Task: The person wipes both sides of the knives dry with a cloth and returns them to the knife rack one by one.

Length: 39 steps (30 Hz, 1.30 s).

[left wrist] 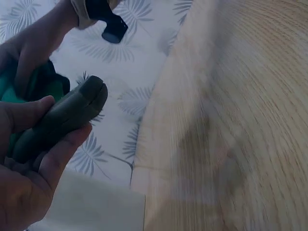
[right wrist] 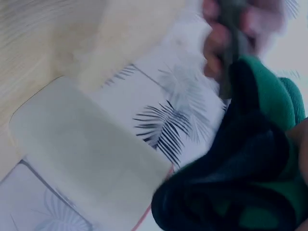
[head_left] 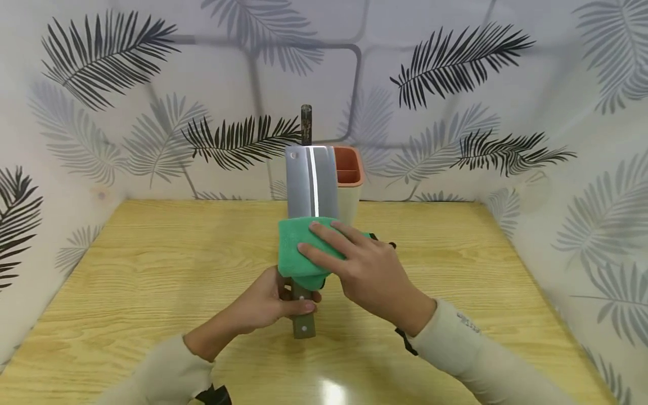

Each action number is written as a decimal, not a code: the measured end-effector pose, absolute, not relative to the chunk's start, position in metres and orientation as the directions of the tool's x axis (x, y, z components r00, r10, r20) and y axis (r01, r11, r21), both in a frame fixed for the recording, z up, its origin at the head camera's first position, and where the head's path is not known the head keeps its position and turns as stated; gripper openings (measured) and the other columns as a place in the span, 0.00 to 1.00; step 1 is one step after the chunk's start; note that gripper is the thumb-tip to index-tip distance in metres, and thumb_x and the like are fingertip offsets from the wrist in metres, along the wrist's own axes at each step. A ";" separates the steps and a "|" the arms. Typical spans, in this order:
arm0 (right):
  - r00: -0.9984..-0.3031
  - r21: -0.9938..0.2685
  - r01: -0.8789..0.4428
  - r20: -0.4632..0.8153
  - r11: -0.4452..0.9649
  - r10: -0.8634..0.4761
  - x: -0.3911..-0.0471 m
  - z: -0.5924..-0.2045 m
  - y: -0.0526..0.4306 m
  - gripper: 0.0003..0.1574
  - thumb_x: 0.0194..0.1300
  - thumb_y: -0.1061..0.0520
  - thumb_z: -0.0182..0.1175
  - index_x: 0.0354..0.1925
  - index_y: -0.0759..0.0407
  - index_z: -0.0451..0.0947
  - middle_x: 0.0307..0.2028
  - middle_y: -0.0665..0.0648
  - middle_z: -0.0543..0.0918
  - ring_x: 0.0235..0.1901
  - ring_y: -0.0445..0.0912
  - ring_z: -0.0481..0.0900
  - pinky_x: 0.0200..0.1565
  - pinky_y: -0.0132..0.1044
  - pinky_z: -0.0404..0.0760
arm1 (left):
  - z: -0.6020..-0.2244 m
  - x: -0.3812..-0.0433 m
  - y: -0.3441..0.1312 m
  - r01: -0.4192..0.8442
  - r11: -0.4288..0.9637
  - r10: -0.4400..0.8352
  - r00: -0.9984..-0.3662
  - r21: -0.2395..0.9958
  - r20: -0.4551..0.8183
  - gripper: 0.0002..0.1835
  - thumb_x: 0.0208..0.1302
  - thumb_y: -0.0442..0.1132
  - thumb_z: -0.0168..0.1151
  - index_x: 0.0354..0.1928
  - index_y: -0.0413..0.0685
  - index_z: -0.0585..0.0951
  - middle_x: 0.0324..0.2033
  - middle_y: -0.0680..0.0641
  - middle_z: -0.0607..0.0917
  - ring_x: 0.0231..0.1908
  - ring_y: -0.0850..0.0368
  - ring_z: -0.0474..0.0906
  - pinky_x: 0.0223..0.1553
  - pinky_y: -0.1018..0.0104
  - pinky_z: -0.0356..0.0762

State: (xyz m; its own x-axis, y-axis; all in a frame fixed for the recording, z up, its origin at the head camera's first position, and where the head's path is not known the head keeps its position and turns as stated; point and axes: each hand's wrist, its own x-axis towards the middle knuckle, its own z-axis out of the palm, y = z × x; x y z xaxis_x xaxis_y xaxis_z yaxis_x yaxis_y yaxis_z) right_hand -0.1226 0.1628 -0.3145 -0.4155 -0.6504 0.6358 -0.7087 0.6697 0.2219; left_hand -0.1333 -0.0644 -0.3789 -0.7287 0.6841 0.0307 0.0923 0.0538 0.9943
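Observation:
A cleaver (head_left: 298, 183) with a wide shiny blade points away from me in the head view. My left hand (head_left: 263, 304) grips its handle (head_left: 304, 323), fingers and thumb wrapped round it. The dark handle (left wrist: 72, 110) shows between thumb and fingers in the left wrist view. My right hand (head_left: 367, 267) holds a folded green cloth (head_left: 298, 242) against the lower blade, fingers spread over the top; the thumb is hidden. In the right wrist view the cloth's dark underside (right wrist: 216, 187) is bunched up.
Behind the cleaver stands a cream holder (head_left: 347, 205) with an orange, divided top. A dark, patterned handle (head_left: 306, 121) rises behind the blade; its lower part is hidden. The wood-grain table (head_left: 192, 242) meets leaf-printed cloth (head_left: 430, 112) at the back and sides.

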 end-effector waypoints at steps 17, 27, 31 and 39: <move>-0.537 0.239 -0.490 0.675 0.838 -0.506 -0.166 -0.285 0.178 0.33 0.63 0.69 0.56 0.62 0.45 0.79 0.59 0.57 0.83 0.50 0.57 0.85 0.18 0.47 0.83 | -0.384 -0.111 -0.041 0.085 0.043 0.777 -0.629 0.995 0.020 0.25 0.66 0.30 0.64 0.60 0.30 0.66 0.46 0.27 0.82 0.44 0.46 0.88 0.46 0.62 0.88; -0.562 0.088 -0.648 0.615 0.756 -0.553 -0.127 -0.323 0.172 0.38 0.52 0.70 0.63 0.59 0.41 0.82 0.54 0.54 0.85 0.46 0.51 0.88 0.17 0.36 0.78 | -0.383 -0.137 -0.044 0.186 0.102 0.703 -0.709 0.977 0.062 0.25 0.67 0.30 0.64 0.62 0.32 0.67 0.45 0.31 0.83 0.43 0.45 0.86 0.43 0.64 0.88; -0.525 0.119 -0.631 0.662 0.767 -0.535 -0.137 -0.316 0.174 0.38 0.53 0.71 0.61 0.58 0.43 0.82 0.53 0.55 0.85 0.46 0.53 0.87 0.14 0.37 0.76 | -0.384 -0.137 -0.043 0.208 0.105 0.710 -0.701 0.973 0.073 0.25 0.67 0.30 0.64 0.62 0.31 0.67 0.45 0.30 0.83 0.42 0.43 0.87 0.42 0.65 0.88; -0.545 0.029 -0.533 0.753 0.846 -0.369 -0.182 -0.267 0.192 0.38 0.55 0.72 0.54 0.61 0.47 0.80 0.54 0.58 0.84 0.52 0.58 0.84 0.14 0.45 0.71 | -0.387 -0.127 -0.039 0.171 0.057 0.756 -0.650 0.984 0.069 0.29 0.63 0.28 0.66 0.64 0.34 0.66 0.44 0.27 0.82 0.39 0.51 0.88 0.40 0.64 0.88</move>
